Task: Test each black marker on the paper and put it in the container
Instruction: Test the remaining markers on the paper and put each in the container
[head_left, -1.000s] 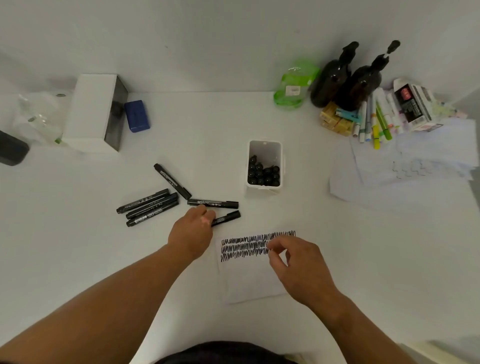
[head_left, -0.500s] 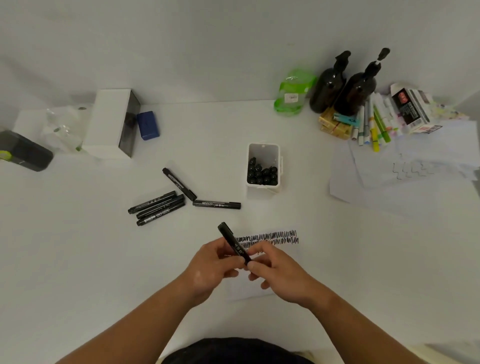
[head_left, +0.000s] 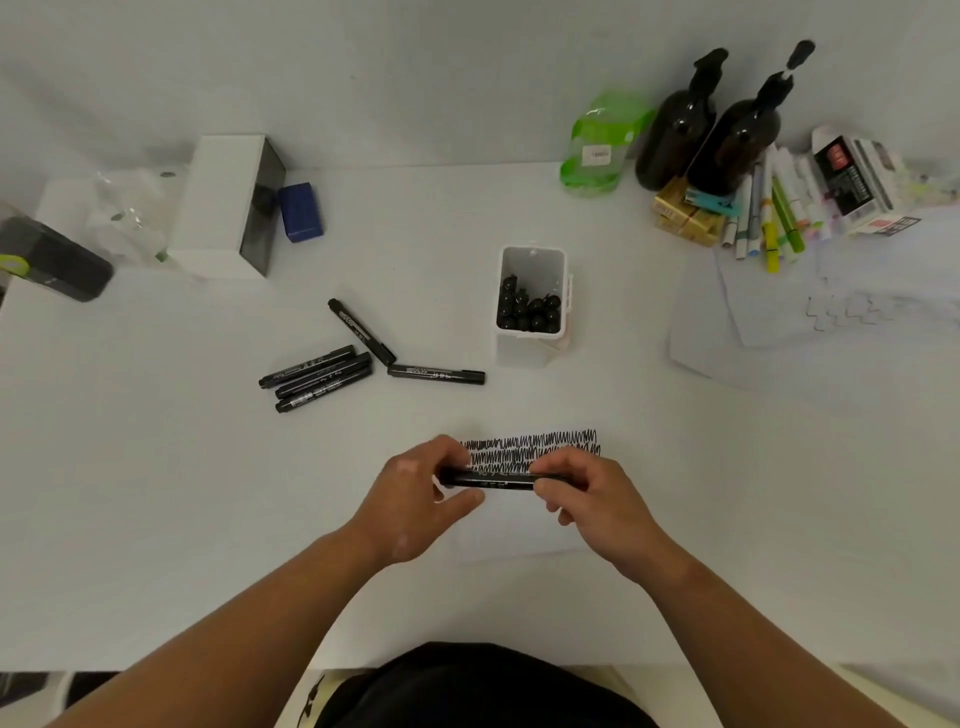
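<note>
So the paper (head_left: 519, 530) sits right under the grip, with the container (head_left: 519, 349) well beyond it. The left hand (head_left: 410, 499) and right hand (head_left: 597, 499) each pinch an end of one black marker (head_left: 488, 479), held level between them. It looks light and stiff, probably slick plastic, so grab the barrel and tug the cap.

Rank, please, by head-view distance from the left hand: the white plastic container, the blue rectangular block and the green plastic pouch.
1. White plastic container, ahead right.
2. Blue rectangular block, back left.
3. Green plastic pouch, back right.
</note>
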